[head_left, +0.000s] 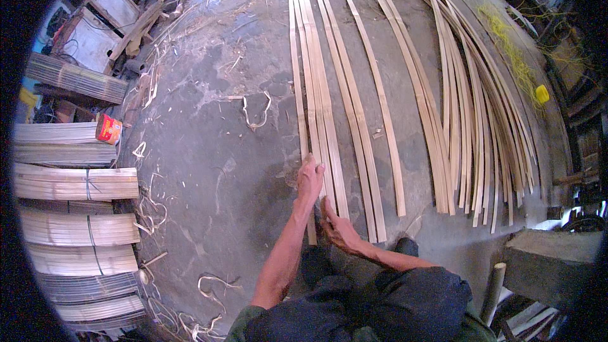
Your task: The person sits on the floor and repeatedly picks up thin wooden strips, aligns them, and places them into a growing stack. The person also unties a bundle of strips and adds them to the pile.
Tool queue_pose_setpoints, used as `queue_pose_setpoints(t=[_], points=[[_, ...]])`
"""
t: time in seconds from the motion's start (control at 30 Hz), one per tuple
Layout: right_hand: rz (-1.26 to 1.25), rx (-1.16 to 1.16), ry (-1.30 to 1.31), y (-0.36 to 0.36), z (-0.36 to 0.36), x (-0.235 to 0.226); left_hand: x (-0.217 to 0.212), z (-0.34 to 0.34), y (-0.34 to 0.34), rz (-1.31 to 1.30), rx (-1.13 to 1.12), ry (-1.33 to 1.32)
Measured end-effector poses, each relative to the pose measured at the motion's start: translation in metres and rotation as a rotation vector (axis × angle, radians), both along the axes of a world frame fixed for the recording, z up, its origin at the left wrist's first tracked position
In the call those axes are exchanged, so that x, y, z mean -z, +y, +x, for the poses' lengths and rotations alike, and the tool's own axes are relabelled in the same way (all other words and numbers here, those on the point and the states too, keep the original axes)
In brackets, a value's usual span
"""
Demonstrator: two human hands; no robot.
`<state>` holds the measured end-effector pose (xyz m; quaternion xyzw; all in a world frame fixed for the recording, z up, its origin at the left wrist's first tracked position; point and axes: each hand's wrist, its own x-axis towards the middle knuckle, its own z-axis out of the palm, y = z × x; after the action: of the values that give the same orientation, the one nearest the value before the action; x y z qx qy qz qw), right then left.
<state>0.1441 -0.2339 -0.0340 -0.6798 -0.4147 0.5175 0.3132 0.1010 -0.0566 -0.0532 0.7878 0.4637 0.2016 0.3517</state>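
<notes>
Head view: long pale strips [324,120] laid lengthwise on the grey floor [209,139].
Left hand [310,178] on the near part of the leftmost strips, fingers curled down over them, thumb to the right; cannot tell whether pinching one or only pressing. Right hand [341,231] just below and to the right, near the lower ends of the same strips, thumb raised, fingers partly hidden; cannot tell whether spread or closed on anything. Strips running from near the knees [437,285] toward the top edge, in loose groups with bare floor between; farther right, a denser pile [465,120], fanned and partly crossed. Well off to the left, bundles [54,180] in a column, some tied with dark cord [93,240], with a red tin [109,130] at the end of an upper one. Far right, tangled yellow twine [510,50].
</notes>
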Motion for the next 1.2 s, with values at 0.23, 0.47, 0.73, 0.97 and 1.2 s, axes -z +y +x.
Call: queue_pose_setpoints(t=[0.23, 0.47, 0.73, 0.97, 1.2], points=[[0.09, -0.067, -0.247, 0.004, 0.0, 0.004, -0.001, 0.007, -0.001, 0.095, 0.054, 0.148], [0.057, -0.152, -0.256, 0.012, 0.003, -0.005, -0.003, 0.008, 0.003, 0.022, 0.047, 0.338], [-0.007, -0.338, -0.453, 0.019, 0.014, -0.021, -0.009, 0.013, -0.004, 0.088, 0.048, 0.442], [0.355, -0.241, -0.776, 0.012, 0.019, 0.003, 0.0, 0.015, -0.007, 0.129, 0.008, 0.4], [0.366, -0.309, -0.865, 0.001, 0.012, 0.005, -0.007, 0.013, 0.0, 0.114, 0.013, 0.475]])
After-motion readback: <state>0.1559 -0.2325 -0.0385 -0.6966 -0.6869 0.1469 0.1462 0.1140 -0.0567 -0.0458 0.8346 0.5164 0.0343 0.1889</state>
